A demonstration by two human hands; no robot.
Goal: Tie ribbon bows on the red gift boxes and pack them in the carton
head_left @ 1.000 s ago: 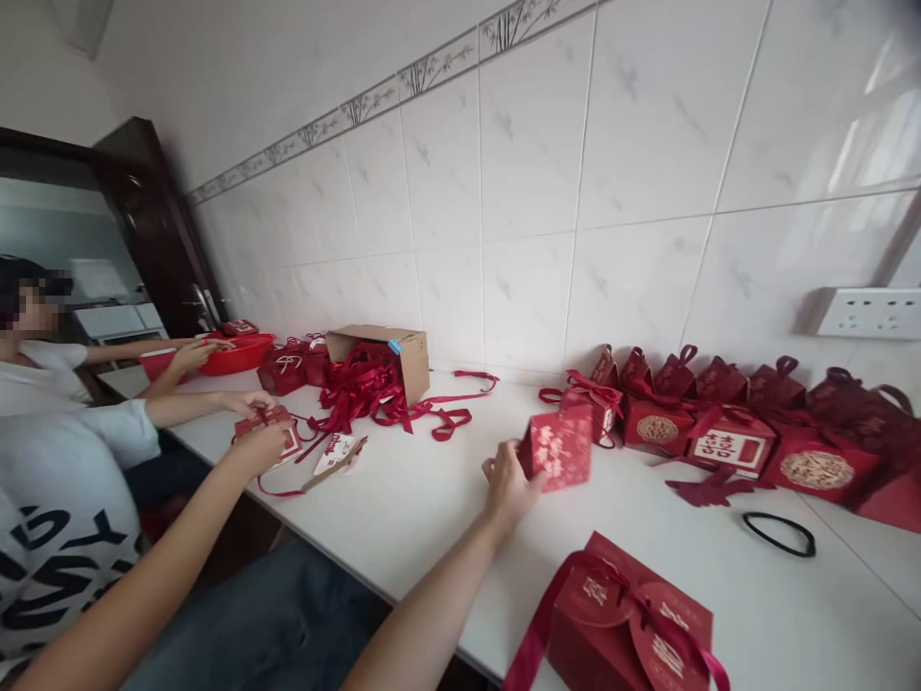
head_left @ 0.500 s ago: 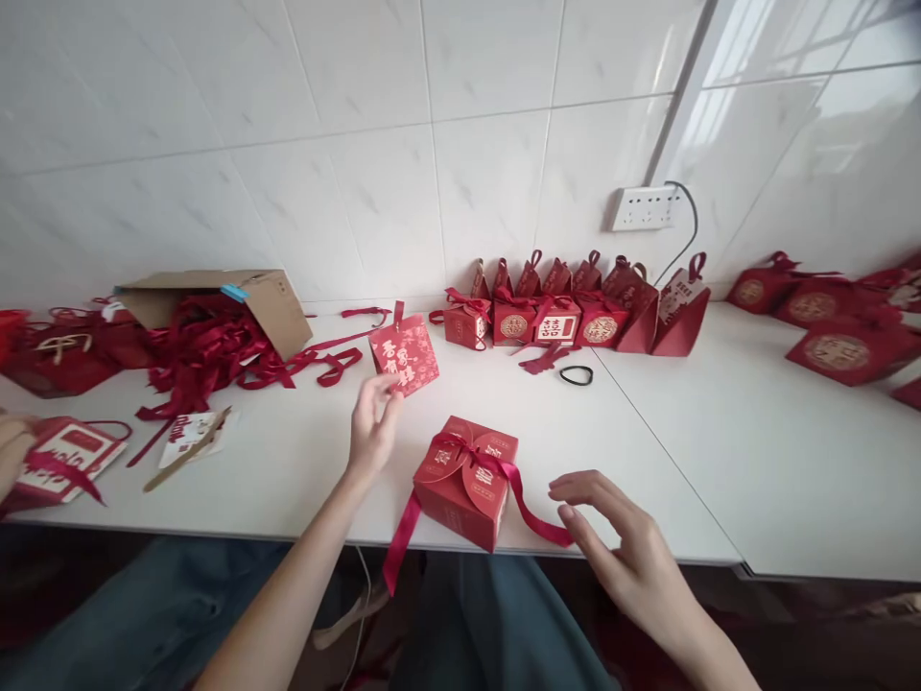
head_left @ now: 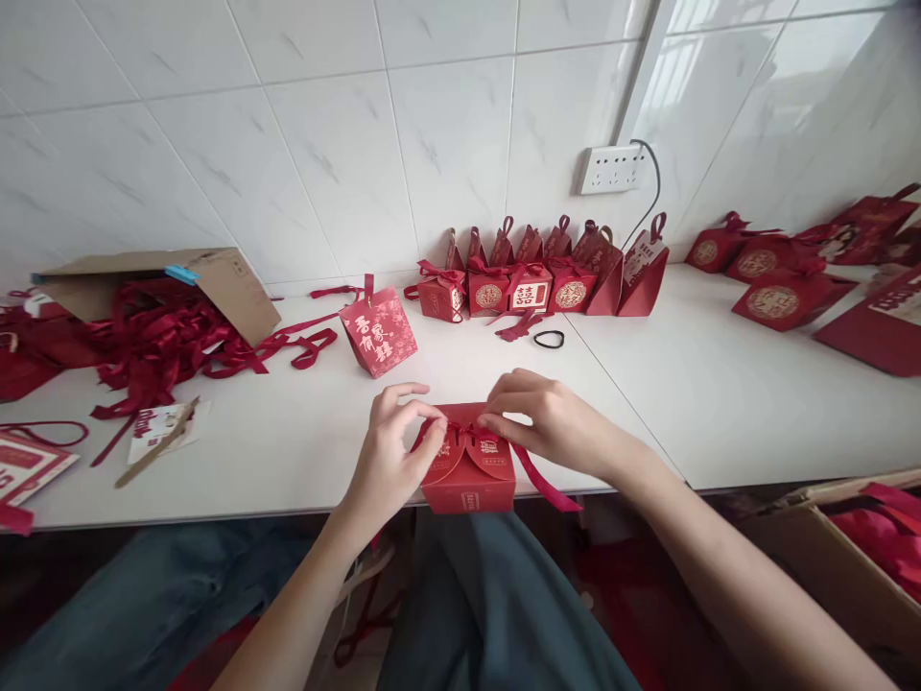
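A red gift box [head_left: 469, 477] with gold lettering sits at the near edge of the white table [head_left: 720, 403], right in front of me. A red ribbon [head_left: 541, 480] crosses its top and trails off to the right. My left hand [head_left: 394, 451] pinches the ribbon at the top of the box from the left. From the right, my right hand [head_left: 551, 419] pinches the same ribbon, fingertips nearly meeting those of the left. Further back stands a smaller red box [head_left: 378, 332] with gold characters, tilted, with nobody touching it.
A tipped cardboard carton [head_left: 216, 278] spills red ribbons [head_left: 154, 341] at the left. A row of finished red boxes [head_left: 536, 278] lines the tiled wall under a socket [head_left: 611, 168]; more lie at the far right [head_left: 773, 302]. A black band [head_left: 548, 339] lies on the table.
The view swung right and down. My left hand let go of the small box, now standing behind, and both hands closed on the ribbon atop the near box.
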